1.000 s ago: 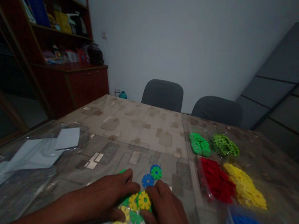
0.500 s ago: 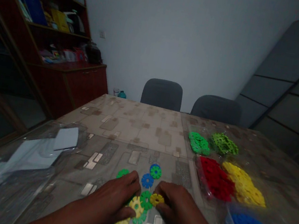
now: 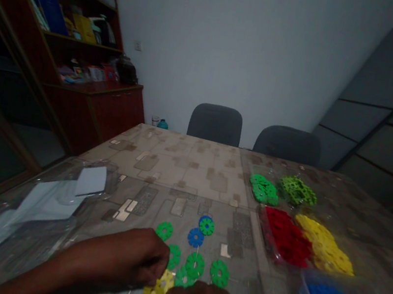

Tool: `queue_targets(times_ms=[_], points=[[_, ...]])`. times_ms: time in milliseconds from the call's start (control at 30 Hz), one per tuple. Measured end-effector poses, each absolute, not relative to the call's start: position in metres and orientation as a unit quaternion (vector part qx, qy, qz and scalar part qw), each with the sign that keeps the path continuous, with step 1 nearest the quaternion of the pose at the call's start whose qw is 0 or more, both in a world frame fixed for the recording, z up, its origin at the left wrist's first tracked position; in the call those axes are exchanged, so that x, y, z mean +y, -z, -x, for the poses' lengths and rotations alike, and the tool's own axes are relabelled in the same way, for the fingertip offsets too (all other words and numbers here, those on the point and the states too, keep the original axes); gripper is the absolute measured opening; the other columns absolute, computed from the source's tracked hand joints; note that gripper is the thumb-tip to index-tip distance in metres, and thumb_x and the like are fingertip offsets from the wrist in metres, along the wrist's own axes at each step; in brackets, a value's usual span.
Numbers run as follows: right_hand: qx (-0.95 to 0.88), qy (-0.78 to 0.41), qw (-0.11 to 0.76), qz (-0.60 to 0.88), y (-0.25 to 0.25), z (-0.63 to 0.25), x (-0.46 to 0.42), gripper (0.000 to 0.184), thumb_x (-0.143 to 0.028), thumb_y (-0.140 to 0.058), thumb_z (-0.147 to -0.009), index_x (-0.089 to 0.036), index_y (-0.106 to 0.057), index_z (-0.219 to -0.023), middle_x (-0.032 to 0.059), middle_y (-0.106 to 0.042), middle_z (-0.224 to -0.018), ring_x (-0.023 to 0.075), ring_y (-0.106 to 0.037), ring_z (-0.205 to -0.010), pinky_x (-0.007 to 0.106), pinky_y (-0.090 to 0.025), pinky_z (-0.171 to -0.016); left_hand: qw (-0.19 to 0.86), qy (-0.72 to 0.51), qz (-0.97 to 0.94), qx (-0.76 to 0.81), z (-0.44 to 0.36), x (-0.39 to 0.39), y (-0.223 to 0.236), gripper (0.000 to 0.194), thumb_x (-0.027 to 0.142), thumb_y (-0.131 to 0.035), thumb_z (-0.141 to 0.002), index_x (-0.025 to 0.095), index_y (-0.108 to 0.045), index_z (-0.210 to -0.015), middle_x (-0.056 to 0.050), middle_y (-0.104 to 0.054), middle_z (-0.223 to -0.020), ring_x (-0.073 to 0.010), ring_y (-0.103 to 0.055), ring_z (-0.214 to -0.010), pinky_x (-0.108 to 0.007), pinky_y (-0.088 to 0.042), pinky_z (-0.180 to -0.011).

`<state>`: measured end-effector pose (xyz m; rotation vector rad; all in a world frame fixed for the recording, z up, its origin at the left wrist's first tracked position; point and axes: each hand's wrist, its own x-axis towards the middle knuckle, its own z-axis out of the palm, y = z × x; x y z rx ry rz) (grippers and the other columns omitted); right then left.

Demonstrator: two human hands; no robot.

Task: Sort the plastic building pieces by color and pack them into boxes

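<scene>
Patterned tabletop [image 3: 186,165], green plastic discs [image 3: 219,273], wooden shelves [image 3: 78,42], gray chairs [image 3: 215,123]

Reddish wooden cabinet [image 3: 89,117], two grey chairs [image 3: 215,124]

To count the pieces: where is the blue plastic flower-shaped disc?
In the head view, the blue disc lies just below a green disc overlapping a blue one.

A patterned tabletop [image 3: 178,169] carries green discs [image 3: 219,273] and blue discs [image 3: 196,237] (flower-shaped, plastic), beside heaps of red pieces [image 3: 284,236] and yellow pieces [image 3: 323,244].
</scene>
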<state>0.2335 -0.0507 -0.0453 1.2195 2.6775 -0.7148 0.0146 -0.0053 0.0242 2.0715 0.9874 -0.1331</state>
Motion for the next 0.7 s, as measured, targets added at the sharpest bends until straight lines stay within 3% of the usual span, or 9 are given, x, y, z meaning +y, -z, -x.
queue_targets(times_ms=[67,167,233,500,700], points=[[0.895,0.2,0.045,-0.397,0.048,-0.235,-0.052,0.027,-0.025,-0.068,-0.084,-0.031,-0.071,-0.11,0.0045,-0.08,-0.087,0.0245,-0.073,-0.067,0.023,-0.044,-0.046,0.366,0.058,-0.842,0.392,-0.018,-0.008,-0.022,0.019,0.011,-0.065,-0.076,0.023,-0.067,-0.091,0.003,-0.065,-0.083,-0.018,-0.061,-0.078,-0.025,-0.038,-0.063],[0.903,0.153,0.014,-0.402,0.062,-0.236,-0.054,0.024,-0.021,-0.068,-0.082,-0.028,-0.071,-0.104,0.0038,-0.078,-0.087,0.0226,-0.072,-0.069,0.022,-0.042,-0.045,0.325,0.075,-0.855,0.397,-0.022,-0.011,-0.018,0.048,0.02,-0.08,-0.071,0.028,-0.065,-0.116,-0.001,-0.07,-0.106,-0.0248,-0.064,-0.096,-0.031,-0.044,-0.077],[0.9,0.137,-0.001,-0.413,0.073,-0.236,-0.056,0.021,-0.018,-0.069,-0.081,-0.025,-0.069,-0.1,0.0052,-0.078,-0.089,0.0236,-0.073,-0.072,0.023,-0.04,-0.046,0.32,0.088,-0.858,0.391,-0.022,-0.012,-0.015,0.057,0.023,-0.084,-0.069,0.03,-0.063,-0.121,-0.002,-0.069,-0.116,-0.0282,-0.063,-0.106,-0.035,-0.047,-0.086],[0.875,0.182,-0.052,-0.446,0.077,-0.239,-0.062,0.021,-0.003,-0.062,-0.08,-0.021,-0.063,-0.091,0.006,-0.074,-0.09,0.022,-0.07,-0.082,0.023,-0.046,-0.059,0.286,0.095,-0.865,0.4,-0.023,-0.016,-0.009,0.046,0.021,-0.086,-0.072,0.029,-0.061,-0.11,-0.001,-0.063,-0.115,-0.0282,-0.062,-0.106,-0.036,-0.049,-0.085],[0.841,0.291,-0.001,-0.457,0.067,-0.226,-0.059,0.009,-0.016,-0.061,-0.083,-0.024,-0.062,-0.085,0.002,-0.072,-0.079,0.0162,-0.061,-0.062,0.021,-0.033,-0.046,0.327,0.094,-0.844,0.414,-0.027,-0.016,-0.016,0.037,0.015,-0.084,-0.07,0.024,-0.055,-0.092,0.003,-0.063,-0.101,-0.0204,-0.059,-0.092,-0.027,-0.043,-0.073]])
